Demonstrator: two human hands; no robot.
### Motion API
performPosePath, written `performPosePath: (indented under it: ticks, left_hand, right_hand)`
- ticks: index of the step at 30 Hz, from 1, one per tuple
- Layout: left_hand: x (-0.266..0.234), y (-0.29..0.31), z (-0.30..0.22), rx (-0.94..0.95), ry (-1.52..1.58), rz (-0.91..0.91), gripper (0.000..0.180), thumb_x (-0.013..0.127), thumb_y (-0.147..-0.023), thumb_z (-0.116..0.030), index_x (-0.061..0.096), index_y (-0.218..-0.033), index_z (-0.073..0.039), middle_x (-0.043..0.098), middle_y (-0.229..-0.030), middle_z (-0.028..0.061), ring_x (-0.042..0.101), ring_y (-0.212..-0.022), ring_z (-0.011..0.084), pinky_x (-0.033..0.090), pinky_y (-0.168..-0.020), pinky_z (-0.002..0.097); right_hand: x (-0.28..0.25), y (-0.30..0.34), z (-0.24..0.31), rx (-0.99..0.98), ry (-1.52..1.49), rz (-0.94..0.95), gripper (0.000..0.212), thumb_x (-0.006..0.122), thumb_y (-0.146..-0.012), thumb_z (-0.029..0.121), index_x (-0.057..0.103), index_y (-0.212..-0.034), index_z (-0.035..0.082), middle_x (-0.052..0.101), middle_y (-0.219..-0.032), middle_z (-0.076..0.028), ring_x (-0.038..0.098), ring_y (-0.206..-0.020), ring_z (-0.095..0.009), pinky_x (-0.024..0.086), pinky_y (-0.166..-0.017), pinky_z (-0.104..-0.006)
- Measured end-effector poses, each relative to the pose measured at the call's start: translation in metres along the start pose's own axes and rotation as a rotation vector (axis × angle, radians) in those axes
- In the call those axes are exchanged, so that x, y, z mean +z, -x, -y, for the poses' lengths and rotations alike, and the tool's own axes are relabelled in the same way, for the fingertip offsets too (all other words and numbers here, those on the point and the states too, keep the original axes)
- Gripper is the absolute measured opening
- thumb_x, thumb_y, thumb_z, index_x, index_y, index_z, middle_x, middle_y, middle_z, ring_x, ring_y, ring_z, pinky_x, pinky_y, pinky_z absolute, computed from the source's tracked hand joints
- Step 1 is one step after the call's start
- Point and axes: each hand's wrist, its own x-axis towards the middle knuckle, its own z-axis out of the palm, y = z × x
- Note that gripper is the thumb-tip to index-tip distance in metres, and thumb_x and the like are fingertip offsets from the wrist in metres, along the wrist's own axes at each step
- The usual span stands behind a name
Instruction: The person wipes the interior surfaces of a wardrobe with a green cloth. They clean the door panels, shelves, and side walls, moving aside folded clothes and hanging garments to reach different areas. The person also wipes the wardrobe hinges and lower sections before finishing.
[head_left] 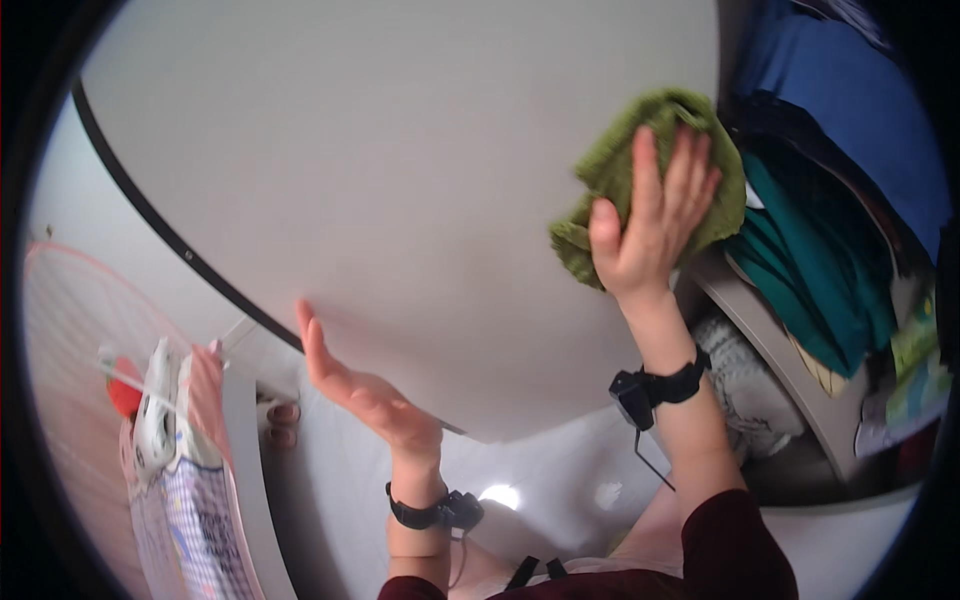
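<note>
A large pale door panel [400, 180], edged with a dark strip along its left, fills the upper middle. Against its right part my right hand [655, 215] presses a green cloth [610, 170], fingers stretched over the crumpled fabric. The cloth reaches past the panel's right edge. My left hand [370, 395] is at the panel's lower left edge, fingers extended and holding nothing. Whether its palm touches the panel I cannot tell. Each wrist wears a black strap with a small device.
At right, an open cabinet holds blue clothing [835, 80], green clothing [820, 260] and a grey shelf board [780, 360], with a grey furry thing [745, 390] below. At left are a checked package [200, 520] behind pinkish mesh [80, 400] and pink slippers [283, 425] on the floor.
</note>
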Motion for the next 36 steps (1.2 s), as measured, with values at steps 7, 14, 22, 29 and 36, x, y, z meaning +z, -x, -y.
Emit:
performPosePath:
  ticks: [7, 14, 22, 29, 36]
  left_hand:
    - [0.017, -0.028, -0.032, 0.173, -0.211, 0.002, 0.071, 0.026, -0.100, -0.057, 0.037, -0.146, -0.003, 0.034, -0.153, 0.0232, 0.027, -0.146, 0.0332, 0.012, -0.121, 0.0464]
    - [0.015, -0.005, -0.022, 0.129, -0.222, -0.022, 0.078, 0.032, -0.098, -0.061, 0.031, -0.144, 0.001, 0.025, -0.155, 0.0292, 0.025, -0.145, 0.0394, 0.014, -0.119, 0.0510]
    - [-0.038, 0.041, 0.044, 0.080, -0.206, -0.020, 0.071, 0.031, -0.100, -0.056, 0.034, -0.146, -0.002, 0.030, -0.156, 0.0221, 0.024, -0.147, 0.0325, 0.015, -0.120, 0.0459]
    - [-0.082, 0.089, 0.087, 0.143, -0.273, 0.073, 0.067, 0.030, -0.102, -0.054, 0.035, -0.144, -0.003, 0.031, -0.155, 0.0222, 0.026, -0.146, 0.0336, 0.014, -0.120, 0.0469]
    - [-0.136, 0.098, 0.110, 0.060, -0.244, -0.046, 0.063, 0.030, -0.103, -0.050, 0.036, -0.143, -0.002, 0.034, -0.153, 0.0229, 0.029, -0.144, 0.0344, 0.015, -0.120, 0.0472]
  right_hand:
    - [0.010, 0.022, 0.031, 0.154, -0.057, 0.053, 0.063, 0.041, -0.098, 0.041, 0.039, -0.150, 0.008, 0.027, -0.156, -0.025, 0.020, -0.145, -0.047, 0.007, -0.115, -0.0624]
    - [0.031, 0.048, 0.153, -0.238, -0.086, 0.212, 0.050, 0.036, -0.100, 0.037, 0.045, -0.148, 0.025, 0.037, -0.156, -0.005, 0.034, -0.145, -0.026, 0.017, -0.117, -0.0559]
    - [0.031, 0.137, 0.171, -0.965, 0.093, 0.364, 0.054, 0.043, -0.098, 0.025, 0.040, -0.150, 0.012, 0.030, -0.159, -0.007, 0.024, -0.148, -0.024, 0.014, -0.122, -0.0471]
    - [0.003, 0.126, 0.022, -0.173, 0.150, 0.176, 0.063, 0.033, -0.098, 0.056, 0.046, -0.148, 0.020, 0.029, -0.158, -0.019, 0.019, -0.148, -0.039, 0.004, -0.119, -0.0603]
    - [-0.004, 0.119, 0.010, 0.149, -0.021, 0.011, 0.059, 0.040, -0.104, 0.035, 0.029, -0.153, 0.006, 0.024, -0.157, -0.027, 0.018, -0.146, -0.044, 0.012, -0.118, -0.0539]
